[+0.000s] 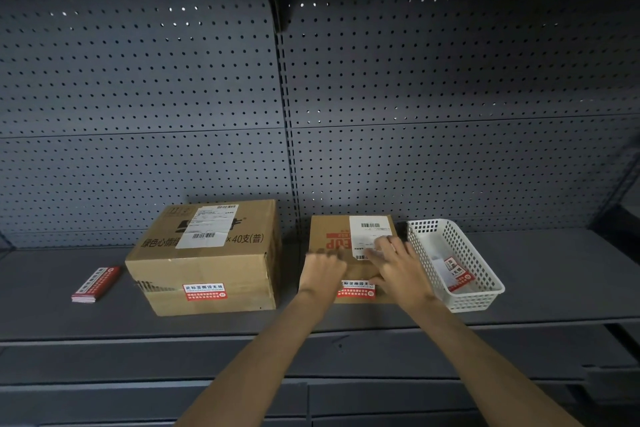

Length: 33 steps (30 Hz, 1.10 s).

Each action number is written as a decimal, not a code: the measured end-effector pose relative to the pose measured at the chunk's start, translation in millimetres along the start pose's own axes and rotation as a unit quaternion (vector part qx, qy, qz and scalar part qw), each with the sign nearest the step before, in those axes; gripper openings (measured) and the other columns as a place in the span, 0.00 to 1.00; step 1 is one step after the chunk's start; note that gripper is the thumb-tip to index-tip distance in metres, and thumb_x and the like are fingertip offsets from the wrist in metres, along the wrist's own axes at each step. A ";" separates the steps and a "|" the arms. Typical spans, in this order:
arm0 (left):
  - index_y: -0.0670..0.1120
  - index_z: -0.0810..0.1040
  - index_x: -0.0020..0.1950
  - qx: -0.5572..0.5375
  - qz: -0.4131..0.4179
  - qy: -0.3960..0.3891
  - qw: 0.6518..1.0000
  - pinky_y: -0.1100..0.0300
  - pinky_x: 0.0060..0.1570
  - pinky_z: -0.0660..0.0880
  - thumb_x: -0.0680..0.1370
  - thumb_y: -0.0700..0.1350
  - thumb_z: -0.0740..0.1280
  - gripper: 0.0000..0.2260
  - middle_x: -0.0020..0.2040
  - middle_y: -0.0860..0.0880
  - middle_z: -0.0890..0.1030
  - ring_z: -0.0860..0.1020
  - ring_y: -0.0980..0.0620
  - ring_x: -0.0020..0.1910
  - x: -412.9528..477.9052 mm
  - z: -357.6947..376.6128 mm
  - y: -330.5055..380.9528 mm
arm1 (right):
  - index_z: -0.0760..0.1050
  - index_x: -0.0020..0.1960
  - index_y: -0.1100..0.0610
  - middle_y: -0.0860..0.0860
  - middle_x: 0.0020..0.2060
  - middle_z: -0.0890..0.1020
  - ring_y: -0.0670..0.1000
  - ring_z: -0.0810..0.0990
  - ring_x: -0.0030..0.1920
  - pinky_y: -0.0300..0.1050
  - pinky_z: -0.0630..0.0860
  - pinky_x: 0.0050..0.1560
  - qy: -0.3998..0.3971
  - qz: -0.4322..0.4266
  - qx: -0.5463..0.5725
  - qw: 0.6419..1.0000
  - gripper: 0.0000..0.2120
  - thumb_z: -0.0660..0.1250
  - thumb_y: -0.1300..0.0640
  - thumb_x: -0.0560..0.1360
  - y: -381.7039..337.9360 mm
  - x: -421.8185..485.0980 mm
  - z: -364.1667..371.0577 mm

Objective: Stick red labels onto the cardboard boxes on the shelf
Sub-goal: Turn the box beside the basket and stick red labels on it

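Note:
Two cardboard boxes stand on the grey shelf [540,270]. The large box [207,260] on the left carries a red label [204,291] on its front face. The small box [332,236] to its right also has a red label [356,291] on its front, partly covered by my wrists. My left hand [323,269] rests on the small box's front left top edge. My right hand [398,263] lies flat on its top, fingers spread over the white shipping sticker [367,229]. Neither hand holds anything.
A stack of red labels [97,283] lies on the shelf at the left. A white perforated basket [485,291] holding label scraps stands right of the small box. A pegboard wall [450,114] backs the shelf, with a bracket overhead.

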<state>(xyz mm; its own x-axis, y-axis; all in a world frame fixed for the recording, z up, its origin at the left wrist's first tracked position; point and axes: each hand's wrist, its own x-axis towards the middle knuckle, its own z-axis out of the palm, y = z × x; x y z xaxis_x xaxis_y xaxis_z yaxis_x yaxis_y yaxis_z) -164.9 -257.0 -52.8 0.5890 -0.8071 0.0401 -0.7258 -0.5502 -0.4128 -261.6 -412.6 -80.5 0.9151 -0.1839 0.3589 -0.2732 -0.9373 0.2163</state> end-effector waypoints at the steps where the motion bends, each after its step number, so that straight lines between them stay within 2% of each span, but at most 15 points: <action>1: 0.44 0.76 0.65 -0.004 0.000 0.004 1.000 0.54 0.43 0.70 0.77 0.49 0.71 0.18 0.57 0.46 0.79 0.79 0.46 0.53 1.4 0.5 2.3 | 0.78 0.62 0.51 0.52 0.62 0.73 0.56 0.71 0.63 0.55 0.75 0.59 -0.010 0.008 0.010 1.000 0.35 0.78 0.35 0.61 -0.2 -1.3 -0.1; 3: 0.44 0.78 0.62 -0.004 0.000 0.022 1.000 0.49 0.53 0.72 0.77 0.47 0.71 0.15 0.63 0.44 0.74 0.75 0.43 0.59 3.6 0.9 5.9 | 0.79 0.60 0.53 0.53 0.70 0.72 0.56 0.70 0.71 0.56 0.74 0.65 -0.013 0.024 0.046 0.999 0.34 0.77 0.34 0.61 -1.8 -2.2 2.2; 5: 0.43 0.77 0.63 -0.003 0.004 0.061 0.998 0.45 0.62 0.68 0.75 0.51 0.72 0.20 0.65 0.43 0.70 0.69 0.41 0.64 7.9 4.5 8.1 | 0.77 0.61 0.55 0.53 0.72 0.72 0.55 0.69 0.74 0.56 0.73 0.68 -0.016 0.042 0.076 0.996 0.35 0.77 0.35 0.63 -6.7 -1.4 5.6; 8: 0.39 0.68 0.70 -0.050 0.009 0.083 0.995 0.41 0.68 0.66 0.73 0.59 0.73 0.35 0.72 0.38 0.68 0.66 0.39 0.72 19.7 20.3 7.3 | 0.73 0.66 0.59 0.54 0.66 0.79 0.53 0.78 0.67 0.53 0.74 0.69 -0.015 0.074 0.118 0.990 0.42 0.80 0.38 0.60 -13.6 -1.0 12.6; 10: 0.39 0.67 0.70 -0.095 0.013 0.072 0.993 0.39 0.71 0.63 0.71 0.62 0.73 0.37 0.74 0.37 0.68 0.65 0.38 0.75 25.4 30.7 4.8 | 0.74 0.66 0.60 0.55 0.65 0.80 0.53 0.79 0.65 0.53 0.74 0.69 -0.003 0.073 0.134 0.988 0.43 0.81 0.39 0.60 -14.6 -2.1 18.7; 12: 0.40 0.63 0.72 -0.117 0.026 0.054 0.991 0.40 0.75 0.58 0.74 0.59 0.71 0.35 0.77 0.37 0.64 0.59 0.38 0.78 28.5 39.0 3.9 | 0.74 0.67 0.59 0.54 0.67 0.79 0.52 0.78 0.67 0.50 0.71 0.71 0.009 0.059 0.146 0.987 0.41 0.81 0.40 0.61 -9.7 -3.6 25.4; 15: 0.41 0.59 0.75 -0.118 0.051 0.036 0.991 0.41 0.77 0.55 0.76 0.56 0.70 0.36 0.79 0.38 0.59 0.54 0.39 0.80 29.7 42.7 -0.9 | 0.71 0.71 0.57 0.52 0.71 0.75 0.53 0.74 0.71 0.48 0.65 0.73 -0.007 0.034 0.170 0.985 0.41 0.81 0.45 0.63 3.6 -4.3 29.5; 20: 0.46 0.52 0.80 -0.133 0.082 0.026 0.987 0.44 0.78 0.54 0.75 0.53 0.73 0.41 0.80 0.40 0.56 0.53 0.42 0.80 30.3 44.3 -11.2 | 0.61 0.78 0.50 0.46 0.79 0.60 0.49 0.57 0.79 0.48 0.54 0.79 -0.064 -0.007 0.280 0.958 0.41 0.77 0.53 0.70 23.2 -5.5 33.2; 22: 0.48 0.48 0.81 -0.143 0.077 0.035 0.986 0.44 0.78 0.54 0.75 0.54 0.73 0.45 0.81 0.42 0.56 0.53 0.42 0.80 30.3 46.8 -11.1 | 0.58 0.79 0.48 0.45 0.80 0.58 0.48 0.56 0.79 0.51 0.54 0.79 -0.064 -0.018 0.275 0.959 0.43 0.76 0.49 0.71 24.0 -6.6 30.6; 24: 0.48 0.49 0.81 -0.145 0.067 0.036 0.987 0.44 0.78 0.54 0.74 0.57 0.74 0.45 0.81 0.42 0.56 0.54 0.43 0.80 30.8 48.4 -8.2 | 0.54 0.81 0.49 0.45 0.80 0.58 0.48 0.56 0.79 0.53 0.56 0.79 -0.049 -0.015 0.222 0.974 0.44 0.70 0.37 0.72 16.8 -9.3 30.9; 26: 0.46 0.52 0.81 -0.147 0.048 0.046 0.987 0.43 0.78 0.52 0.74 0.60 0.72 0.44 0.80 0.41 0.58 0.54 0.42 0.80 30.8 48.1 -2.2 | 0.58 0.80 0.50 0.46 0.78 0.63 0.49 0.62 0.77 0.55 0.63 0.76 -0.012 0.021 0.190 0.981 0.44 0.63 0.29 0.72 4.4 -10.2 33.5; 27: 0.46 0.53 0.81 -0.152 0.037 0.048 0.987 0.42 0.78 0.52 0.75 0.62 0.70 0.43 0.80 0.41 0.58 0.54 0.42 0.80 30.4 47.4 1.4 | 0.61 0.79 0.51 0.47 0.76 0.67 0.49 0.65 0.76 0.54 0.66 0.74 -0.007 0.040 0.194 0.980 0.44 0.63 0.27 0.71 -2.1 -9.6 36.1; 30: 0.46 0.52 0.81 -0.148 0.020 0.049 0.988 0.42 0.78 0.50 0.76 0.62 0.67 0.42 0.81 0.42 0.57 0.53 0.43 0.80 29.7 48.0 6.8 | 0.68 0.76 0.51 0.47 0.73 0.72 0.49 0.70 0.72 0.52 0.65 0.72 0.022 0.066 0.202 0.977 0.44 0.75 0.35 0.66 -11.2 -8.6 43.5; 33: 0.46 0.50 0.81 -0.134 0.037 0.038 0.990 0.43 0.78 0.52 0.76 0.59 0.69 0.42 0.81 0.41 0.56 0.54 0.42 0.80 31.2 44.6 1.4 | 0.68 0.75 0.50 0.47 0.72 0.73 0.50 0.71 0.71 0.49 0.64 0.71 0.024 0.049 0.204 0.978 0.46 0.81 0.43 0.62 -5.1 -8.2 42.7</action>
<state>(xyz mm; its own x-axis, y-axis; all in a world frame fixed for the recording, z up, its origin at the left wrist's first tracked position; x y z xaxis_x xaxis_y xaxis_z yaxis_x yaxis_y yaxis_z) -131.7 -273.4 -92.7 0.5089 -0.8560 0.0910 -0.8405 -0.5169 -0.1624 -255.0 -419.0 -123.3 0.8727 -0.2736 0.4044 -0.2089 -0.9578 -0.1973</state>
